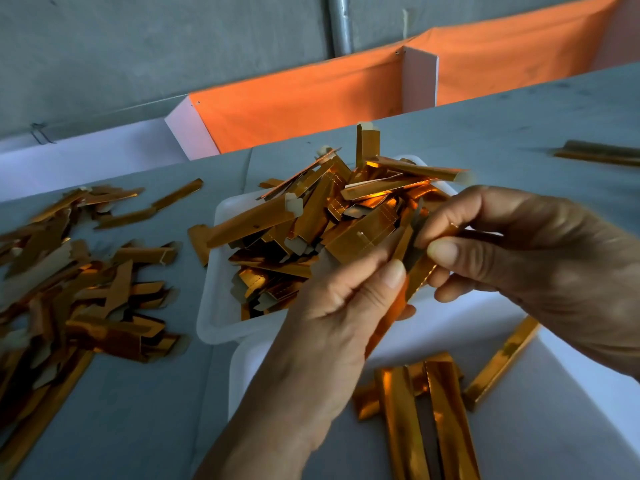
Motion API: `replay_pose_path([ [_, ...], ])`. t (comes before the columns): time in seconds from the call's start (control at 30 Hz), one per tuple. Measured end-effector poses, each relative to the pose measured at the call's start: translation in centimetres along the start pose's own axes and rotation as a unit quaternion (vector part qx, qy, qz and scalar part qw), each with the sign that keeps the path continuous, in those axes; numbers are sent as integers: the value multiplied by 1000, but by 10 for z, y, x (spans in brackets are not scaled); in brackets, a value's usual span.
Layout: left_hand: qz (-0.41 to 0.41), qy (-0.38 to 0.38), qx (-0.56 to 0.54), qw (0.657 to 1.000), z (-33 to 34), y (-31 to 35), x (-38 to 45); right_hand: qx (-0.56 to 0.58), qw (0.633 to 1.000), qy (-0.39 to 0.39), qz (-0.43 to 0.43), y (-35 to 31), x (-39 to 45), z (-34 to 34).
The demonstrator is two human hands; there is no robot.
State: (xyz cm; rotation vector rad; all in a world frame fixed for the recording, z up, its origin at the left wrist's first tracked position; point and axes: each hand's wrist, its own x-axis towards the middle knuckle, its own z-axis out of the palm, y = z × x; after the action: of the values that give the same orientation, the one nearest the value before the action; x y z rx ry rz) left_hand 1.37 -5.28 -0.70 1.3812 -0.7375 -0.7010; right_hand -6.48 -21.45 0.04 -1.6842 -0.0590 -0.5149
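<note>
Right hand [540, 244] is coming in from the right, back of hand up, fingers curled, thumb and forefinger clamping on the upper part of the gold strip [417, 275]. Left hand [329, 317] is reaching up from the near edge, thumb pressing the same strip against its curled fingers lower down. Both hands are gripping it and holding it tilted, in the air, above the gap between the two trays.

The strip is a narrow piece of card, shiny gold-orange foil on one face, dull grey-beige on the other, with creases along its length.

The near tray [242, 372] is white, smooth plastic with rounded corners, and is holding a few folded gold strips [412, 417] lying side by side, plus one more folded strip [500, 362] lying apart to the right. The far tray [207, 320], same white plastic, is touching the near one and is carrying a jumbled tray pile [311, 223] of flat foil pieces with tabs, some sticking up. A loose heap [69, 289] of the same pieces is spreading over the left of the table. A blurred gold piece [599, 152] is lying far right.

The table [138, 427] is a matte grey-blue surface. Beyond its far edge, orange cloth [311, 109] is hanging between white boards [419, 77]. Behind that a grey concrete wall [138, 46] is carrying a metal pipe [341, 22].
</note>
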Motion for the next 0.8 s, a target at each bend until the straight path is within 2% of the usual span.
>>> replay_pose_path([
  [0.1,-13,16,2,1000,-4,-4,0,4,1000,-1,-3,2,0,-1],
  [0.23,54,7,154,987,-1,-5,1,-9,1000,1,2,1,-1,-1],
  [0.33,120,41,276,953,5,-6,3,-37,999,14,-3,2,-2,1],
  [0.47,185,70,425,883,11,-6,2,-71,997,29,2,1,-3,3],
  [0.53,212,64,451,865,13,-5,1,-93,995,32,15,-1,-4,3],
  [0.67,216,67,426,876,16,-1,0,-95,995,37,13,-1,-3,2],
  [0.8,234,104,452,855,14,1,3,-84,996,34,6,0,-2,-1],
])
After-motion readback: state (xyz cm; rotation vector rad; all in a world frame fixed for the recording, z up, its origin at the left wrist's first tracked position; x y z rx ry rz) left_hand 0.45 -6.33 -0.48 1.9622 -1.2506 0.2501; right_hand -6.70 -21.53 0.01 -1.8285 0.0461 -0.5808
